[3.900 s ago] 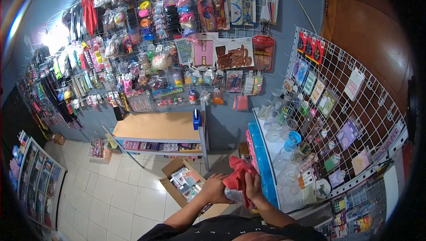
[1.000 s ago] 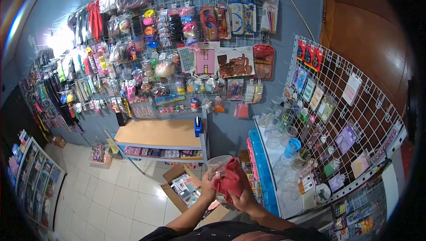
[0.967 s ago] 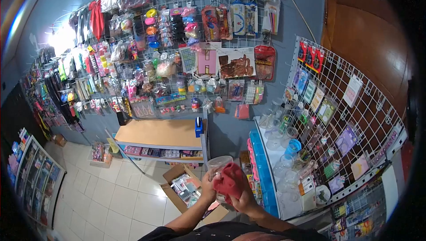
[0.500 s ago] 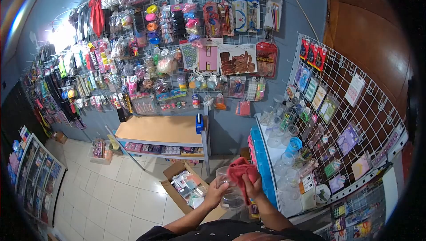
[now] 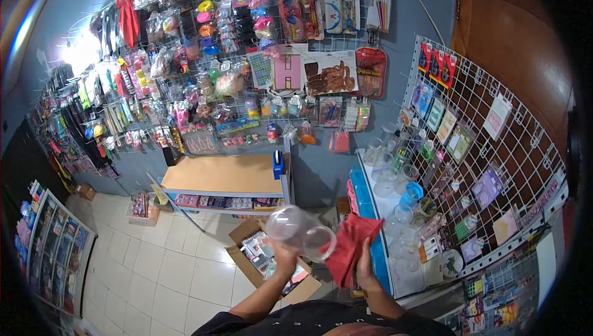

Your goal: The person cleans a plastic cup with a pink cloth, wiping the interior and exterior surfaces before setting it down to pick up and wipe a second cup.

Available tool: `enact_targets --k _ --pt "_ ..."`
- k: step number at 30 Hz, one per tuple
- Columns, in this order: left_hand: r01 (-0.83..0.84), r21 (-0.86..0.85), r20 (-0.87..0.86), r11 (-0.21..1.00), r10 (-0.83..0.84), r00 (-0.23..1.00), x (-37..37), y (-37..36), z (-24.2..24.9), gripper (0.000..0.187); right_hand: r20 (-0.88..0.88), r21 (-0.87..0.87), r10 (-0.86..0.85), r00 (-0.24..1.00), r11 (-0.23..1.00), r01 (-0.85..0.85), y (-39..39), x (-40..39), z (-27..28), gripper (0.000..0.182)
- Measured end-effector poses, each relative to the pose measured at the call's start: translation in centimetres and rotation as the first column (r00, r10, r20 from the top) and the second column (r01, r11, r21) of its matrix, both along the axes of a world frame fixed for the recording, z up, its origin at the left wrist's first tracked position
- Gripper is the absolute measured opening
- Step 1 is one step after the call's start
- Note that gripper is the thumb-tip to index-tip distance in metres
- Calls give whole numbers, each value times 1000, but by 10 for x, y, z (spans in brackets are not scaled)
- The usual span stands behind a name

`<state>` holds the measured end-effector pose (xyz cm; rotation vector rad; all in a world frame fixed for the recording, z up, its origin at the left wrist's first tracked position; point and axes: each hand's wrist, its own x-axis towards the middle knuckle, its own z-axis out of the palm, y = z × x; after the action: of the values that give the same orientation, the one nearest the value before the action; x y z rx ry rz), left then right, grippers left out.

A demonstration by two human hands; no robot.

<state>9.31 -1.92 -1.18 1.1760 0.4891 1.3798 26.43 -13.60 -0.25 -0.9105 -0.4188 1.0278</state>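
A clear plastic jar (image 5: 290, 227) is gripped in my left hand (image 5: 285, 258), lying tilted with its round rim toward the right. Just right of that rim hangs a red cloth (image 5: 349, 246), spread out and creased. My right hand (image 5: 365, 270) has its fingers closed on the cloth's right side. Below the jar, on the floor, stands an open cardboard box (image 5: 307, 286) with packaged goods inside. Several other clear jars and cups (image 5: 404, 244) stand on the white shelf top to the right of my right hand.
A wood-topped shelf unit (image 5: 222, 172) with a blue tape dispenser (image 5: 278, 165) stands ahead. At right, a white wire grid (image 5: 494, 126) holds hanging goods behind a light blue cup (image 5: 411, 194). Packaged items cover the back wall. A display rack (image 5: 58, 249) stands at far left.
The jar has moved up and left in my left hand and tipped over, its rim toward the right. The cloth, bunched over the jar before, is now apart from it and spread out.
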Motion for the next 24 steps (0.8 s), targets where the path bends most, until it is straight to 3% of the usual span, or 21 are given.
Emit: enact_targets --k 1,2,4,5,6,7,9,10,12,13,14,15,17,18,21,22,24 --pt "29 53 -233 998 -15 972 6 -11 -13 106 -32 4 6 999 1000 -6 -1 -8 7 69" --pt "88 123 -222 988 -59 973 17 -22 -4 111 70 56 -18 997 998 14 7 -8 -33 65" --pt "186 195 -240 963 -137 961 27 -38 4 117 500 -87 -115 858 979 182 3 -7 12 55" --pt "228 207 -262 951 -171 950 28 -36 5 117 43 -29 -122 992 992 124 12 1 3 53" --pt "268 277 -379 923 -151 913 26 -35 8 113 -14 -54 -200 980 978 199 15 14 -3 50" --pt "327 234 -398 916 -216 892 24 -36 9 110 53 -135 -312 949 939 317 12 15 17 43" --pt "431 139 -424 892 -340 839 18 -38 9 105 369 9 -310 876 944 331 3 25 35 37" --pt "574 -74 -375 815 -556 742 14 -34 4 113 500 41 -310 808 941 336 -1 36 33 35" --pt "842 -124 -7 525 -849 528 -3 -31 11 112 653 203 -363 665 930 308 -8 47 38 33" --pt "935 -94 178 343 -918 355 -8 -30 16 111 713 279 -395 579 918 283 -11 49 39 32" --pt "921 -280 275 270 -897 346 -11 -21 -15 105 619 314 -457 638 889 332 -14 38 33 32" --pt "873 -452 381 183 -845 374 -11 -18 -8 101 696 410 -489 526 872 267 -13 35 34 37" --pt "935 -284 518 210 -788 334 -20 -26 8 97 782 557 -559 276 825 94 -9 29 36 45" --pt "749 -605 331 270 -770 545 -21 -22 -6 97 790 603 -595 145 798 -11 -7 26 36 49" --pt "858 -481 401 179 -826 396 -36 -3 -12 94 808 555 -542 233 832 11 -2 16 27 56" --pt "809 -455 297 372 -793 532 -33 -11 9 93 762 584 -572 303 810 61 0 15 27 46" --pt "675 -365 -102 641 -748 655 -28 -18 25 96 733 430 -447 514 889 160 2 18 12 38"
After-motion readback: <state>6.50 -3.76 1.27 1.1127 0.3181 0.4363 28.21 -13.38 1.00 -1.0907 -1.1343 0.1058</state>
